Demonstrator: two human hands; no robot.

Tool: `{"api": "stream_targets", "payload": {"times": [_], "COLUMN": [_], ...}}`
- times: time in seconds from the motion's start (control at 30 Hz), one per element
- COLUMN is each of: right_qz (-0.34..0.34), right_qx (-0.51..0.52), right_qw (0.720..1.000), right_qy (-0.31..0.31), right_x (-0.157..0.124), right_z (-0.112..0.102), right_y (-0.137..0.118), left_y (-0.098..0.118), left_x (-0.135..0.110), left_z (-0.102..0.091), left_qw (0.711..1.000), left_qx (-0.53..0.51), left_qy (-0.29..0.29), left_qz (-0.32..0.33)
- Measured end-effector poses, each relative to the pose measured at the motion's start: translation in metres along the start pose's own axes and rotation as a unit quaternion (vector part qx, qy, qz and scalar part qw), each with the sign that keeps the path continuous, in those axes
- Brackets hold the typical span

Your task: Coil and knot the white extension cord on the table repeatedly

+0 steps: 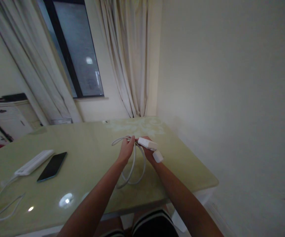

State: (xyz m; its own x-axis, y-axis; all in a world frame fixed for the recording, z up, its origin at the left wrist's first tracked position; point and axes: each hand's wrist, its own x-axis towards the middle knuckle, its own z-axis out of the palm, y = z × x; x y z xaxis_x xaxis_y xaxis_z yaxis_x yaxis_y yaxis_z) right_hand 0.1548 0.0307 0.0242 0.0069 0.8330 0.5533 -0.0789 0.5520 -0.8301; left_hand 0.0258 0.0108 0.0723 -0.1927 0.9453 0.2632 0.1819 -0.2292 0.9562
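Observation:
Both my hands meet above the far right part of a pale green table [83,154]. My left hand [126,149] is closed, pinching loops of a white cable [132,166] that hang down to the tabletop. My right hand [147,152] is closed round the same cable bundle, and a white power adapter block [147,143] lies across its top. A second small white plug piece [157,156] sticks out beside my right wrist.
A white power strip [34,162] with its cord [2,200] lies at the table's left, a dark phone [52,166] next to it. A wall stands close on the right. Curtains [129,59], a window and a white cabinet [6,118] are behind.

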Motion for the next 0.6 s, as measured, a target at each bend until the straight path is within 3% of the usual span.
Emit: {"api": "stream_targets", "payload": {"times": [0.13, 0.27, 0.33, 0.43, 0.53, 0.6], "right_qz": [-0.107, -0.149, -0.101, 0.046, 0.163, 0.183], "right_qx": [-0.115, -0.174, -0.132, 0.028, 0.165, 0.154], "right_qw": [0.986, 0.966, 0.978, 0.985, 0.926, 0.895], "right_qy": [-0.052, -0.121, -0.129, -0.163, -0.299, -0.378], "right_x": [-0.008, -0.008, -0.004, 0.000, -0.002, -0.006], "right_z": [-0.009, -0.010, -0.008, -0.004, 0.001, 0.008], "right_y": [-0.012, -0.019, -0.019, -0.023, -0.041, -0.058], "left_y": [0.002, 0.013, 0.025, 0.044, 0.056, 0.060], "left_x": [0.006, 0.010, 0.005, -0.005, -0.010, -0.008], "left_z": [-0.011, -0.035, -0.048, -0.059, -0.060, -0.056], "left_qw": [0.995, 0.990, 0.979, 0.942, 0.918, 0.930], "left_qx": [0.068, 0.069, 0.100, 0.227, 0.300, 0.264], "left_qy": [-0.067, -0.110, -0.148, -0.181, -0.167, -0.138], "left_qz": [-0.007, 0.057, 0.101, 0.168, 0.199, 0.216]}}
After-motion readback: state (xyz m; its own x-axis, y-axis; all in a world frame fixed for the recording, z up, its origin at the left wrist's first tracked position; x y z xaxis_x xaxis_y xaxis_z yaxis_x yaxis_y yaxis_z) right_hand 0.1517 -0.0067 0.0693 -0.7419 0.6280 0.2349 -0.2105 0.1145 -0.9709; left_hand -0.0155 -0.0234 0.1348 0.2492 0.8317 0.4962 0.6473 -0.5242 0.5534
